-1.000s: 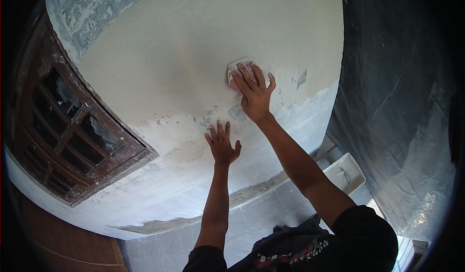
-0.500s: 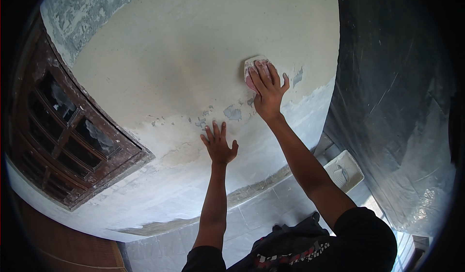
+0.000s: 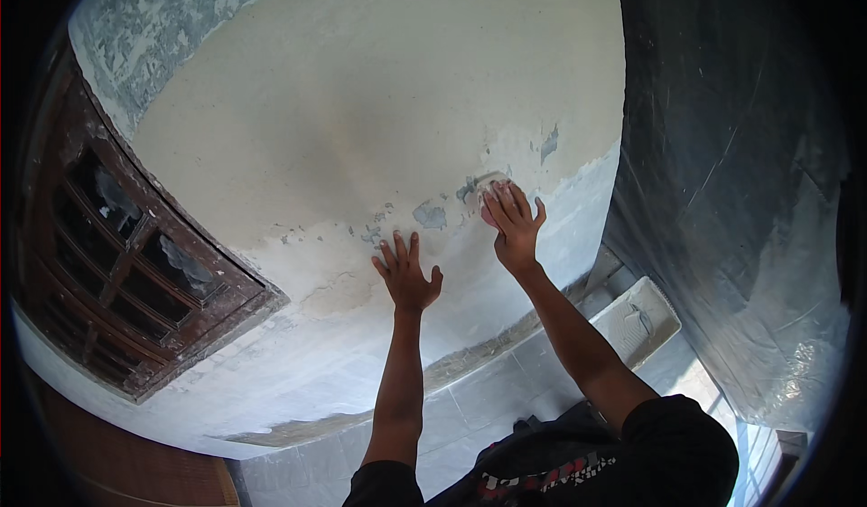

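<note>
A plastered wall (image 3: pixel 343 101), cream above and whiter below, fills the middle of the view. My right hand (image 3: pixel 515 232) presses a small pinkish-white sanding pad (image 3: pixel 489 178) against it, fingers laid over the pad's back and partly hiding it. To its left, my left hand (image 3: pixel 408 281) rests on the wall with fingers spread, holding nothing. Between and above the hands are bare grey chipped patches, the largest a flaked spot (image 3: pixel 430 215). Another grey chip (image 3: pixel 549 144) lies up and right of the pad.
At the left is a brown wooden window frame (image 3: pixel 208 313) with dark panes. Dark plastic sheeting (image 3: pixel 722 191) hangs along the right. Below the wall, a white ridged tray (image 3: pixel 666 324) lies near the grey tiled floor (image 3: pixel 479 399). A brown surface (image 3: pixel 117 444) shows at lower left.
My right hand has slid the pad down and slightly right along the wall. A paler area shows above it. My left hand stays in nearly the same place.
</note>
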Tool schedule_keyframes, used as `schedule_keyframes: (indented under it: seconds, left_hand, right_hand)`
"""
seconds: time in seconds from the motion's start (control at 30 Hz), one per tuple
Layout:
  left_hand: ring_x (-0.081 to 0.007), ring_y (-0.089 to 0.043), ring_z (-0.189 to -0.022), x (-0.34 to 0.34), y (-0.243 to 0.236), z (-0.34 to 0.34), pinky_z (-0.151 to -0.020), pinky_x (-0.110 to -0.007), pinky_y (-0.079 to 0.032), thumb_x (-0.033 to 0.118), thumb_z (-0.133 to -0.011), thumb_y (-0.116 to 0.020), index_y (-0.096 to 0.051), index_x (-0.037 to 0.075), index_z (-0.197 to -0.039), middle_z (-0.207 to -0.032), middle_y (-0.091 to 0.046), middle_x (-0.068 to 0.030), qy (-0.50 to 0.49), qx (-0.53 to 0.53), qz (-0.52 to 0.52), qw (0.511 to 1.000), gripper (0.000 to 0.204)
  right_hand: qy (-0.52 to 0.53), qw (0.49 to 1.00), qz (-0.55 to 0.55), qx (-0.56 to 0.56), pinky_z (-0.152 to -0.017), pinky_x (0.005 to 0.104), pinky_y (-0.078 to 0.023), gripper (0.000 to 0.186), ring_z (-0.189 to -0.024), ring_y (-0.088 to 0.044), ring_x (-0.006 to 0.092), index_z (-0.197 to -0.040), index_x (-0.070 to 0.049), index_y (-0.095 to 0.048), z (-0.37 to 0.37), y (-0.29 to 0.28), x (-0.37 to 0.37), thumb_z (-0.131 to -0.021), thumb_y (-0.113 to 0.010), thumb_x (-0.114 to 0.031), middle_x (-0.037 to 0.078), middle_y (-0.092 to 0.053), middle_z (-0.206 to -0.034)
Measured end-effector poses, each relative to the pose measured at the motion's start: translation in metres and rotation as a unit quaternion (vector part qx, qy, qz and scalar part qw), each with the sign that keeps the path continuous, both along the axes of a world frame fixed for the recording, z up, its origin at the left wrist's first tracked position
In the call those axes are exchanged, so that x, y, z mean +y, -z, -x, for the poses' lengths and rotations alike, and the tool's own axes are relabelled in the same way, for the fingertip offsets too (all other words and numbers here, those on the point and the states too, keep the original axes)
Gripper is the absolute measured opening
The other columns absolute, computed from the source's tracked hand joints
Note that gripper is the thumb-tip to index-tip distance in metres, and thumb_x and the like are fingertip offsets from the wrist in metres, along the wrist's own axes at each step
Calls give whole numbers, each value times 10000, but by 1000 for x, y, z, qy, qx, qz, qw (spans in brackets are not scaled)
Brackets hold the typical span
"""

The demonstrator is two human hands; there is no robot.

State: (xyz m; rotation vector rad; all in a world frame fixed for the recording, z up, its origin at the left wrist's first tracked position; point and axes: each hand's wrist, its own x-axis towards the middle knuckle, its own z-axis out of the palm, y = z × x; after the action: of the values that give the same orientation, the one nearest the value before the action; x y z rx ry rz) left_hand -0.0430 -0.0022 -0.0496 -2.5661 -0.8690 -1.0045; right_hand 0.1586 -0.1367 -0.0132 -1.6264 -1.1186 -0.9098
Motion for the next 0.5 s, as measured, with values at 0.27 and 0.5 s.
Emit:
schedule_keyframes:
  seconds: [0.27, 0.5]
  left_hand:
    - [-466, -61, -1512, -6, -7, -6, -1168, -667, 11, 399, -779, -660, -358, 147, -1544, -1635, -201, -204, 1, -15, 30, 999, 860]
    - [-481, -22, -1509, 2, -1, -2, -1164, -674, 25, 405, -777, -660, -322, 128, -1555, -1638, -160, -223, -1, -7, 6, 1000, 893]
  right_hand:
    - [3, 999, -41, -18, -1115, 537, -179, 650, -1412, -415, 264, -1361, -225, -589, -27, -50, 31, -788, -593, 80, -1, -536, -1468]
    - [-43, 990, 121, 65, -1130, 526, -143, 665, -1409, -425, 251, -1384, -199, -569, 28, 100, -20, -789, -562, 99, 29, -538, -1462]
